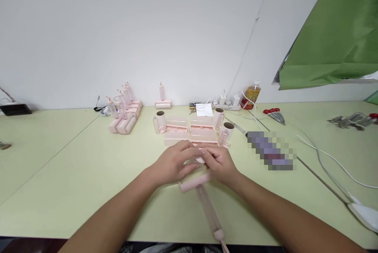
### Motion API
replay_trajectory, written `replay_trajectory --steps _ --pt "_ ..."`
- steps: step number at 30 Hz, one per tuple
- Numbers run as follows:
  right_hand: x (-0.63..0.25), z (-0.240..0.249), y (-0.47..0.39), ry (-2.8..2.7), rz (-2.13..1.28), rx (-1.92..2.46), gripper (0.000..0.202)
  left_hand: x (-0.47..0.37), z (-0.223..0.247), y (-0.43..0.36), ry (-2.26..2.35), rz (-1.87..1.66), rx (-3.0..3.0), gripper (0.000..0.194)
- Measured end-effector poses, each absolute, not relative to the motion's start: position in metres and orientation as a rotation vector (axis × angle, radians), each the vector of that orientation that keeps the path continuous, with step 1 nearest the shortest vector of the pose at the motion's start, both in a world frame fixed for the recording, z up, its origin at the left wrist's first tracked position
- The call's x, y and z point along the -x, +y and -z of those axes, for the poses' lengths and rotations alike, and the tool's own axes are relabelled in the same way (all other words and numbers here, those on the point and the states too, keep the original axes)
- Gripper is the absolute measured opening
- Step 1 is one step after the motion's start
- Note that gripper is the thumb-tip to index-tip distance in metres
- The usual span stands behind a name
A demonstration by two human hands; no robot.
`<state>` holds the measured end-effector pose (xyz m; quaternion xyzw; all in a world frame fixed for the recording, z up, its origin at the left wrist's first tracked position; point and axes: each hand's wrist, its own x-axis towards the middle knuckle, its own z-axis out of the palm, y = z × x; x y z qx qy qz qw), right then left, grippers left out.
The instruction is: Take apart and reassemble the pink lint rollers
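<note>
Close to the table's front, my right hand [220, 162] pinches a small pale pink part [201, 159] between thumb and fingers. My left hand [180, 161] meets it from the other side, its curled fingers and thumb around the same part, which they partly hide. Just below both hands lies a lint roller frame [195, 182], with a clear handle [209, 209] pointing toward me and a pink strap at its end. Beyond my fingers are several open pink roller cases [176, 128] with translucent covers, brown cardboard-cored rolls [228, 127] and loose clear handles [156, 124].
Several lint rollers [125, 121] stand grouped at the back left, another [163, 103] by the wall. A power strip [228, 106], a bottle [253, 95] and red-handled pliers [274, 115] are back right. White cables [327, 156] cross the right side near a blurred-out object [270, 150].
</note>
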<state>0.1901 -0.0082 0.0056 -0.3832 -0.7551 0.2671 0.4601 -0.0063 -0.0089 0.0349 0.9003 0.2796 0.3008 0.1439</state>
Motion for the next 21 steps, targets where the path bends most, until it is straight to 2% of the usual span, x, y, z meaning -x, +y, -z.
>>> replay_trajectory --steps 5,8,11,14,21 --pt "-0.191 -0.006 -0.007 -1.924 -0.58 0.924 0.042 0.001 -0.024 -0.007 0.777 -0.958 -2.646 0.01" --pt "-0.193 -0.007 -0.008 -1.909 -0.616 0.942 0.048 0.009 -0.028 -0.002 0.845 -1.018 -2.573 0.011" --pt "-0.196 -0.009 -0.007 -1.814 -0.672 0.988 0.043 0.021 -0.035 0.005 1.067 -1.003 -2.431 0.013" --pt "-0.201 -0.013 -0.004 -1.661 -0.672 1.028 0.042 0.03 -0.04 0.012 1.245 -0.863 -2.351 0.014" --pt "-0.209 -0.015 0.0 -1.479 -0.591 1.015 0.04 0.025 -0.023 0.014 1.242 -0.319 -2.486 0.017"
